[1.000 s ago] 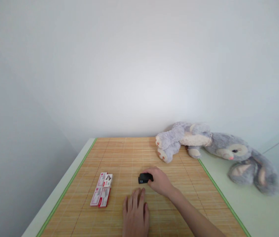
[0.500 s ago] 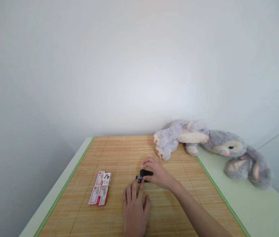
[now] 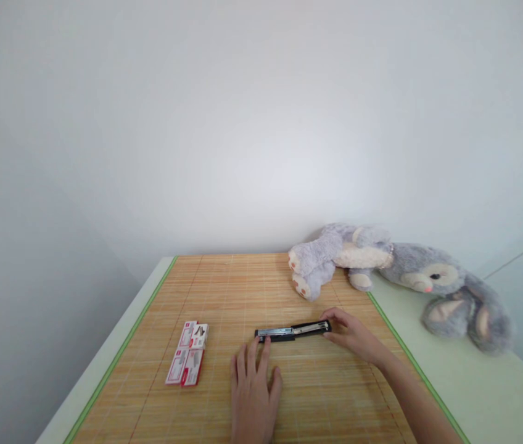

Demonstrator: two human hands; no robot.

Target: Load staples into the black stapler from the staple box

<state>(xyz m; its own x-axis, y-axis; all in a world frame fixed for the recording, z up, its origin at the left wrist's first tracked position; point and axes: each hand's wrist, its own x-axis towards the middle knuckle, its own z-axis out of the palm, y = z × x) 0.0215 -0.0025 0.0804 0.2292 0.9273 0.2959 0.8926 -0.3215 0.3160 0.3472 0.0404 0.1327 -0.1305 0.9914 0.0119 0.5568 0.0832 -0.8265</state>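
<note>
A black stapler lies swung fully open and flat on the bamboo mat, its metal staple channel showing. My left hand rests flat on the mat with fingers stretched out, the fingertips touching the stapler's left end. My right hand pinches the right end of the opened stapler with thumb and fingers. Small red and white staple boxes lie to the left of my left hand.
A grey plush rabbit lies at the back right, partly on the mat and partly on the pale green table. A white wall rises behind the table. The mat has a green border on both sides.
My right hand has swung the stapler's top arm open and moved rightward, laying it out flat. My left hand slid forward onto the stapler's left end.
</note>
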